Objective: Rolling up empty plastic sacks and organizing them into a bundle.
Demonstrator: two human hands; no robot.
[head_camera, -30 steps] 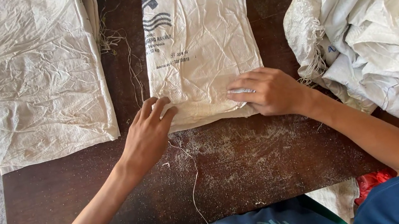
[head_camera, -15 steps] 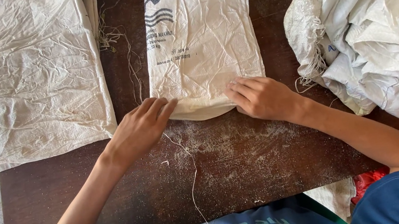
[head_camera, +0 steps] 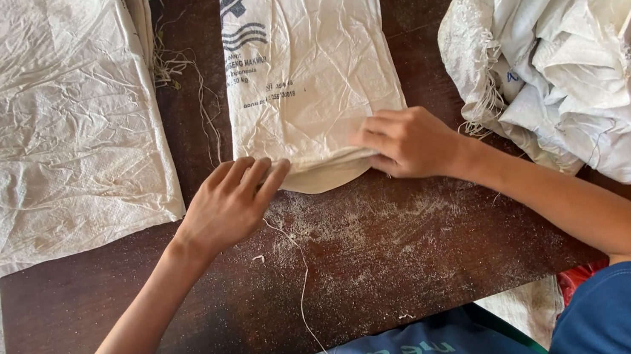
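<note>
The folded sack [head_camera: 307,66] lies mid-table, long axis running away from the person; both hands press flat and open on its near edge, left hand [head_camera: 230,205] at one corner, right hand [head_camera: 404,142] at the other

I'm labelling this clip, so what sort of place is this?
Probably a workshop or store where used sacks get sorted: a dusty wooden table, a folded woven sack, and a heap of sacks.

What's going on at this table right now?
A person presses both hands on the near end of a folded white woven sack lying on a dark wooden table. The left hand and right hand rest flat on its fold. A flattened stack of sacks lies left, a crumpled heap right.
</note>
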